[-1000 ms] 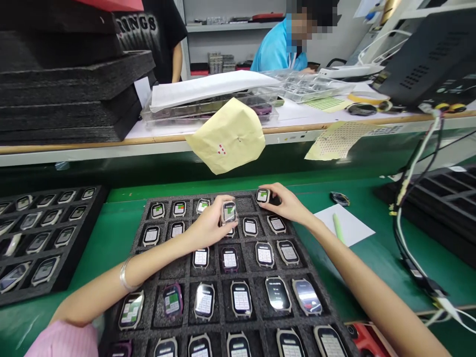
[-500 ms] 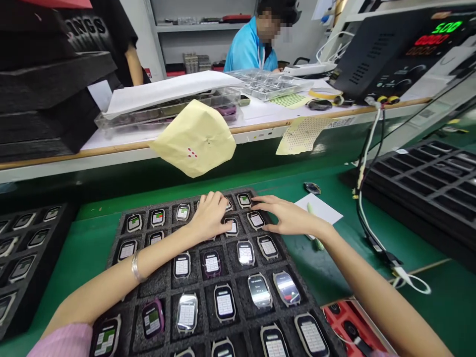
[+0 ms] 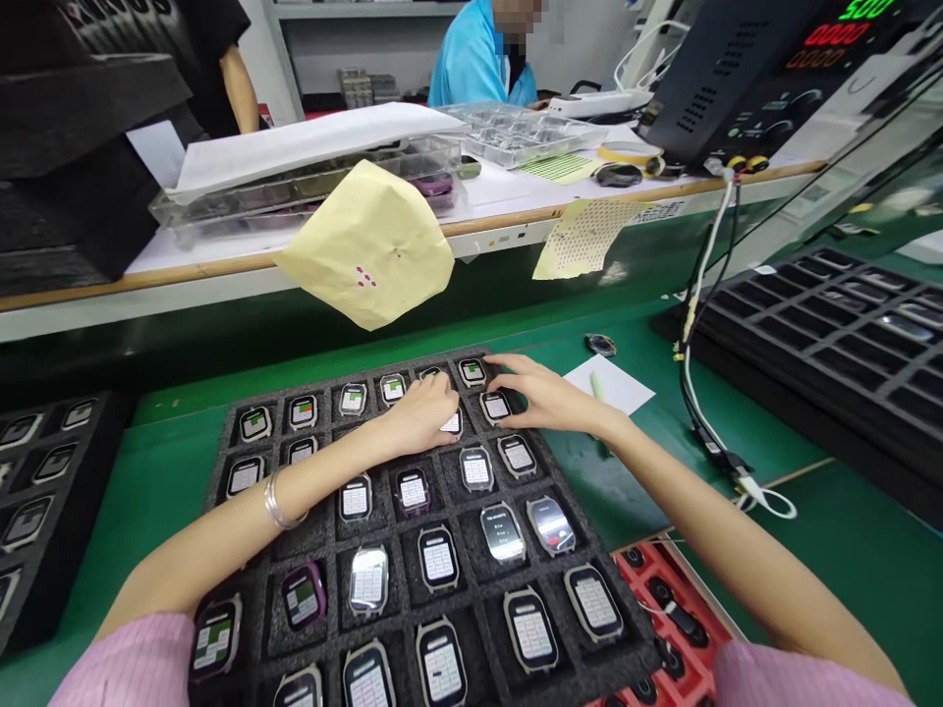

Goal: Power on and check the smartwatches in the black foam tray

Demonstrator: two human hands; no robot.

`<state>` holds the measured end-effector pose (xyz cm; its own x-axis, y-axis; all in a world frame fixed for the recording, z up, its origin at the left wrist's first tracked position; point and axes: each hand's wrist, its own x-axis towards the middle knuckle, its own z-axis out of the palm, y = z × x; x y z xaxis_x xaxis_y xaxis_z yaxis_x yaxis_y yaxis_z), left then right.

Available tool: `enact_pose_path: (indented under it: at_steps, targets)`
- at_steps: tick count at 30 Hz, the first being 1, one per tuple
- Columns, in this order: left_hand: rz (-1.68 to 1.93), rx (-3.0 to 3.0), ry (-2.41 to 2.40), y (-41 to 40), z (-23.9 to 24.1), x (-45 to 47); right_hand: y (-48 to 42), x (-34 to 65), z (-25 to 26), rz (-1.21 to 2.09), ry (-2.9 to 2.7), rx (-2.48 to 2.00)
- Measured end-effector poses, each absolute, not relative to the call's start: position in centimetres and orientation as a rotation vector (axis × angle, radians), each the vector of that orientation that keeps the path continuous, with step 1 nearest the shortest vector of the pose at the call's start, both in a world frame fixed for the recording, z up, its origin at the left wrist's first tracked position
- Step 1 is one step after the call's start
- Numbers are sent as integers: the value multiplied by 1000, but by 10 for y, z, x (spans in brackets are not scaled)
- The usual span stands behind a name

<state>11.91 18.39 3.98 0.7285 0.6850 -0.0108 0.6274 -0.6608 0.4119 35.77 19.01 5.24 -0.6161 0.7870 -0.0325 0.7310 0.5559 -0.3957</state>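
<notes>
A dark foam tray [image 3: 471,560] holds rows of smartwatches, many with lit screens. My left hand [image 3: 423,414] reaches across its far part, fingers curled over a smartwatch [image 3: 452,423] in the second row. Part of that watch shows beside the thumb; the fingertips are hidden. At the far right corner, my right hand [image 3: 549,395] has its fingers spread, with finger and thumb around the edge of another smartwatch [image 3: 496,406]. Just beyond sits the corner smartwatch [image 3: 471,371], showing a partly green screen. Both watches near my right hand lie in their slots.
Another watch tray [image 3: 44,491] lies left, and a dark slotted tray [image 3: 825,324] right. White paper [image 3: 623,386] and cables [image 3: 693,344] lie beyond my right arm. A red tray [image 3: 685,599] sits underneath it. A raised shelf carries a power supply [image 3: 737,88]; a person in blue [image 3: 471,59] sits behind.
The view has tilted down and shifted slightly, showing more of the tray's near side. My left fingers have curled further over the watch. My right hand stays by the corner watches.
</notes>
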Motion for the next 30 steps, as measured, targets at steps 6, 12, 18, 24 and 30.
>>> enact_pose_path:
  at_steps: [6, 12, 18, 24, 30]
  targets:
    - [710, 1748, 886, 155, 45, 83, 171, 344, 56, 1332, -1758, -1028]
    - [967, 923, 738, 130, 81, 48, 156, 290, 71, 1684, -1154, -745]
    - [1003, 743, 748, 116, 80, 29, 139, 245, 73, 1689, -1321, -902]
    - [925, 624, 706, 107, 70, 27, 132, 236, 74, 1631, -1445, -952]
    - [929, 620, 680, 101, 71, 29, 131, 235, 78, 1438, -1455, -1000]
